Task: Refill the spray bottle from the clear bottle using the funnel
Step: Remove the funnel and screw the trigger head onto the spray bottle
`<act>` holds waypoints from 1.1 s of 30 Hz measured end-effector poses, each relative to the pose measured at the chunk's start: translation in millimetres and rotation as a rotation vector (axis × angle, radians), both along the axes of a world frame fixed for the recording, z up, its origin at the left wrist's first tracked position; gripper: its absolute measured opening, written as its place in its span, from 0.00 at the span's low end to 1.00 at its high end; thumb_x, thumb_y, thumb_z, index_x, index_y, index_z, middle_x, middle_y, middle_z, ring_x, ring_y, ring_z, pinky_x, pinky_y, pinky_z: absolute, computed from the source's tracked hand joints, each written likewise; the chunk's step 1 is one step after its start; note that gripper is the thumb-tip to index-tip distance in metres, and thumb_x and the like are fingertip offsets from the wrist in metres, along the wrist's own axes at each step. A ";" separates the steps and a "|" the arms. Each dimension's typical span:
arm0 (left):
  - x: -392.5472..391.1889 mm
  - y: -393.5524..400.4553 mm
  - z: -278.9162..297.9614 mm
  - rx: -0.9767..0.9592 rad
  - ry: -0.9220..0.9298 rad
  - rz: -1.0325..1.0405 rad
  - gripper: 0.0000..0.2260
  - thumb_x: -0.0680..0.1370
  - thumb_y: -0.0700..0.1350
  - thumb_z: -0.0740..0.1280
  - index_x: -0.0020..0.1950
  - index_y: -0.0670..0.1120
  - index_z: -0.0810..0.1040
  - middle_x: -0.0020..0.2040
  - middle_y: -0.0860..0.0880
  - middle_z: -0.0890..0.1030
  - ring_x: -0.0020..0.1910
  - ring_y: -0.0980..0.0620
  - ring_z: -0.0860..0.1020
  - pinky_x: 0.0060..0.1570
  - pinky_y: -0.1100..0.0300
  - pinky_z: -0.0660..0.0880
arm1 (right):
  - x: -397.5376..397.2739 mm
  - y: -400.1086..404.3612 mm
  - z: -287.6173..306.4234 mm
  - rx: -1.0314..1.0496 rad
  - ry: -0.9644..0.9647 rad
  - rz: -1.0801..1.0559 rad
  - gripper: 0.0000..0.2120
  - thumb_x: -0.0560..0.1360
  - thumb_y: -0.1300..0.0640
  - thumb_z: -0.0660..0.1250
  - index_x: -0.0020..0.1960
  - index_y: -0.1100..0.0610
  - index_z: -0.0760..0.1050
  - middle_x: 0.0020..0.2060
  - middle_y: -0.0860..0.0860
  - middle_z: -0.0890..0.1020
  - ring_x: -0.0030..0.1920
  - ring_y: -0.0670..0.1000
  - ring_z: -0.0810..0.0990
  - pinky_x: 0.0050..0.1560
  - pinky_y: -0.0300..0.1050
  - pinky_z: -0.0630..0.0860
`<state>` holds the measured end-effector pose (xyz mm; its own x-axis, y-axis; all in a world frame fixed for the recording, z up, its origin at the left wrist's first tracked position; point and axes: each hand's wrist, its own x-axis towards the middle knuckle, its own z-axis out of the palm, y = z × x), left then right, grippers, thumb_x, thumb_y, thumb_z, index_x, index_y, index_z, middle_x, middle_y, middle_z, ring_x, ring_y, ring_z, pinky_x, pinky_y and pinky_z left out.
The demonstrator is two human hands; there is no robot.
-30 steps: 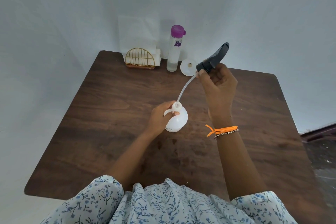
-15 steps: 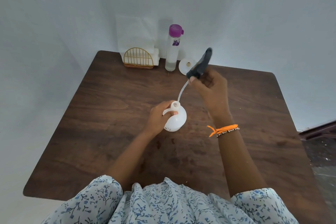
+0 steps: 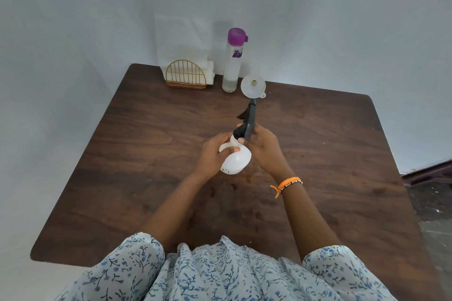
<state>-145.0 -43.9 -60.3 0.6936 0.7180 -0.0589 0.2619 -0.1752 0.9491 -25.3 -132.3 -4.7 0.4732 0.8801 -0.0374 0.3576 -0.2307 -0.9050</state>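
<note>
We see the left hand (image 3: 213, 154) gripping the round white plastic spray bottle (image 3: 235, 160) at table centre to steady it, w/ right hand (image 3: 263, 148) clasping the black trigger sprayer head (image 3: 249, 122) at its neck; tall clear purple-capped bottle (image 3: 231, 66) & white funnel (image 3: 253, 85) wait at 12 o'clock.

My left hand (image 3: 212, 154) covers the near-left side of the spray bottle (image 3: 236, 160); its handle shows only partly between my fingers. My right hand (image 3: 263, 148) wraps the base of the black spray head (image 3: 248, 121), so I cannot tell whether the collar is seated on the bottle's neck. The dip tube is out of sight. Beyond the spray bottle, the purple print on the clear bottle (image 3: 232, 66) is too small to read. The funnel (image 3: 253, 85) spout is hidden behind its own bowl. The napkins behind the wire holder (image 3: 186, 77) blend into the wall. My floral sleeves are cut by the bottom edge.
</note>
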 end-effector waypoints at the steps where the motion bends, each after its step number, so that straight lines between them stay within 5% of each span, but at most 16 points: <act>1: 0.2 0.1 0.0 -0.001 0.001 -0.003 0.17 0.73 0.48 0.68 0.61 0.46 0.77 0.56 0.50 0.80 0.53 0.54 0.76 0.46 0.69 0.70 | -0.6 -1.2 -3.3 -0.010 -0.009 -0.004 0.09 0.73 0.60 0.68 0.53 0.55 0.76 0.49 0.50 0.82 0.53 0.53 0.79 0.57 0.52 0.74; 5: 0.2 1.0 -1.7 0.003 0.002 0.003 0.16 0.75 0.44 0.68 0.62 0.46 0.76 0.56 0.52 0.79 0.53 0.53 0.75 0.46 0.69 0.71 | 2.0 -2.0 -9.4 -0.071 -0.171 0.008 0.11 0.70 0.47 0.66 0.52 0.46 0.75 0.51 0.48 0.81 0.56 0.57 0.75 0.57 0.64 0.71; 13: 1.1 2.6 -2.8 0.012 -0.003 -0.015 0.14 0.74 0.44 0.68 0.60 0.46 0.78 0.54 0.54 0.79 0.54 0.54 0.76 0.48 0.72 0.68 | -1.6 6.5 -9.3 -0.200 -0.518 0.065 0.10 0.74 0.61 0.65 0.55 0.55 0.75 0.56 0.48 0.77 0.59 0.54 0.71 0.66 0.70 0.57; 18: 2.2 1.3 -8.2 0.061 0.017 0.001 0.13 0.75 0.39 0.67 0.60 0.44 0.77 0.57 0.49 0.80 0.56 0.52 0.76 0.54 0.62 0.69 | -8.1 6.3 -13.0 -0.073 -0.412 -0.092 0.10 0.69 0.56 0.70 0.49 0.55 0.77 0.48 0.48 0.81 0.50 0.53 0.77 0.57 0.64 0.71; 21: 1.7 0.5 -9.4 0.114 0.003 0.002 0.13 0.75 0.37 0.65 0.58 0.44 0.78 0.54 0.51 0.80 0.53 0.55 0.76 0.50 0.73 0.68 | -15.5 9.3 -14.7 -0.021 -0.279 -0.240 0.13 0.64 0.52 0.75 0.42 0.57 0.76 0.39 0.47 0.79 0.42 0.49 0.78 0.44 0.54 0.76; 27: -2.1 -7.9 -6.4 0.165 -0.113 -0.032 0.19 0.77 0.37 0.63 0.63 0.55 0.68 0.57 0.58 0.77 0.56 0.65 0.74 0.56 0.68 0.70 | -30.4 10.9 -21.4 0.028 -0.101 -0.418 0.17 0.62 0.52 0.78 0.37 0.56 0.70 0.35 0.44 0.75 0.37 0.42 0.73 0.35 0.41 0.70; 33: -4.0 -8.5 -17.7 0.177 -0.089 0.002 0.19 0.76 0.41 0.61 0.65 0.55 0.68 0.61 0.56 0.77 0.60 0.56 0.74 0.60 0.54 0.71 | -29.8 6.2 -22.9 0.075 -0.010 -0.371 0.13 0.64 0.57 0.77 0.39 0.55 0.72 0.39 0.47 0.78 0.41 0.46 0.76 0.39 0.35 0.71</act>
